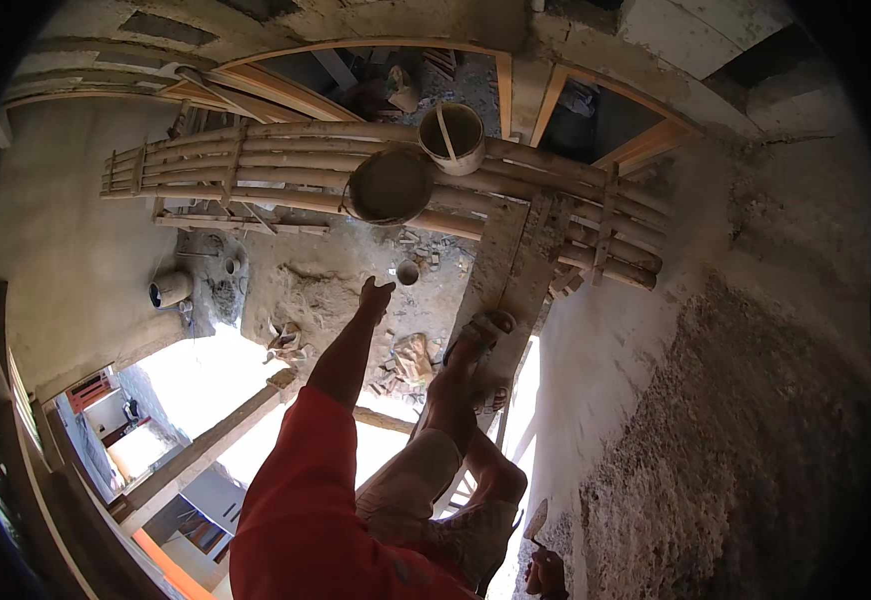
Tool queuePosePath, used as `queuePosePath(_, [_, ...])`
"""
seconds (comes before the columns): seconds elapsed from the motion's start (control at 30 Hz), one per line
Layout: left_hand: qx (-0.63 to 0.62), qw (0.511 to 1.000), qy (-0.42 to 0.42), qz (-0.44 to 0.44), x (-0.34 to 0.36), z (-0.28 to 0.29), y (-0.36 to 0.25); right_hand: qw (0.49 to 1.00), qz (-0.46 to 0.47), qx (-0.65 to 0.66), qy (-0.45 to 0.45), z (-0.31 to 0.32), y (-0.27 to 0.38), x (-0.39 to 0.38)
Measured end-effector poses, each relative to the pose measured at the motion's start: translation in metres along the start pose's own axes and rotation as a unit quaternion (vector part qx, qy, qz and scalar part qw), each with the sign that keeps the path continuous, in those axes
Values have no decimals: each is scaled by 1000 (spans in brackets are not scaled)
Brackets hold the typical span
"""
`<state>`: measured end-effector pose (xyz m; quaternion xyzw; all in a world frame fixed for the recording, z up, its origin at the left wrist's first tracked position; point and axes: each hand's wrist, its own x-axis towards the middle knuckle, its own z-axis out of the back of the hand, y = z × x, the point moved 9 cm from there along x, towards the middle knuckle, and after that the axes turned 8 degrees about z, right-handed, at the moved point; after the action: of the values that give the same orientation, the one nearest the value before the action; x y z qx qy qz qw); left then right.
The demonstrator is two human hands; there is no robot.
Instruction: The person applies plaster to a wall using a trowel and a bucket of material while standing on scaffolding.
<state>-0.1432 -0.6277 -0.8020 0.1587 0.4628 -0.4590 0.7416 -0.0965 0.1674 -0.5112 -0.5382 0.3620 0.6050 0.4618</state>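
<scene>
My left hand reaches out over the drop at the end of a red sleeve, fingers apart and nothing visible in them. Low on the right, beside the rough wall, my right hand is closed around the handle of a trowel, its small blade pointing up. Beyond my left hand, a round pan of grey mortar rests on the pole scaffold. Next to it stands a bucket with a strap-like handle across its mouth.
My sandalled feet stand on narrow planks leading to the scaffold. Far below lie rubble, a small bucket, a crumpled sack and a barrel. The wall on my right is partly smooth, partly rough. Wooden frames line the openings ahead.
</scene>
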Motion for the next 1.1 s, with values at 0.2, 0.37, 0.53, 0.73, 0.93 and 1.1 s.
queuePosePath(0.2, [-137,988,-63,29,174,9,-55,998,-26,-58,23,-16,15,78])
queuePosePath(0.37, [-213,974,-70,9,257,29,-103,988,1,-150,32,-29,48,106])
queuePosePath(0.53, [-267,942,-196,-42,284,47,-127,988,18,-153,10,-43,67,125])
queuePosePath(0.73, [-355,929,-91,-57,282,58,-158,997,32,0,69,-11,13,197])
queuePosePath(0.93, [-312,948,34,-47,208,24,-189,943,179,-280,12,-34,65,170])
queuePosePath(1.1, [-335,941,-26,-38,136,-9,-136,997,65,-18,-37,1,3,161])
